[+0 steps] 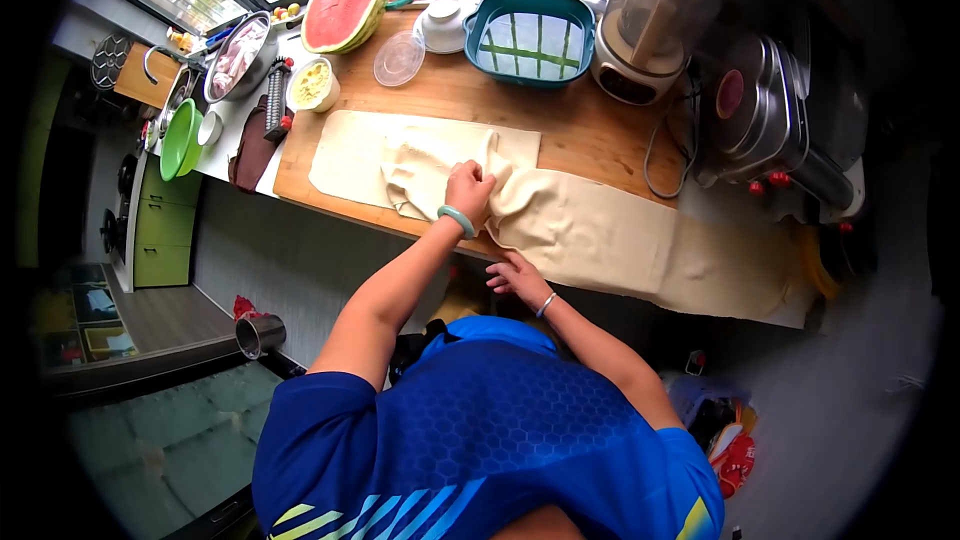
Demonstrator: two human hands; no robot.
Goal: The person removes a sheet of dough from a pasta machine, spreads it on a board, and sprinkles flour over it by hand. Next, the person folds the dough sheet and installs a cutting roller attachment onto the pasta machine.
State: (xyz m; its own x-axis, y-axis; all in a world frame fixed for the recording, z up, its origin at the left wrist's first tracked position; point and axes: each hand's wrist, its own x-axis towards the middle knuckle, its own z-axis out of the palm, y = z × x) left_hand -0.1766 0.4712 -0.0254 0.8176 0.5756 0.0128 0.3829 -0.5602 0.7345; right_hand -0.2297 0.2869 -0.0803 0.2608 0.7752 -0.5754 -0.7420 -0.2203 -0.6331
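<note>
Left hand (468, 190) clenching pale dough sheet (580, 225), soft folds bunching over wood-grained board (430, 95); right hand (521, 278) hanging near sheet's edge, grip looking released

My left hand (470, 190) rests on the dough sheet (590, 225), which lies along the near part of the board (610, 130) and runs past it to my right. My right hand (520, 278) is nearer me, by the board's near edge. Beyond the dough, left to right, sit a tub (328, 102), a lid (399, 59), bowls (441, 28), a basin (530, 76) and a blender (645, 25). The watermelon (340, 22) lies behind the tub.
</note>
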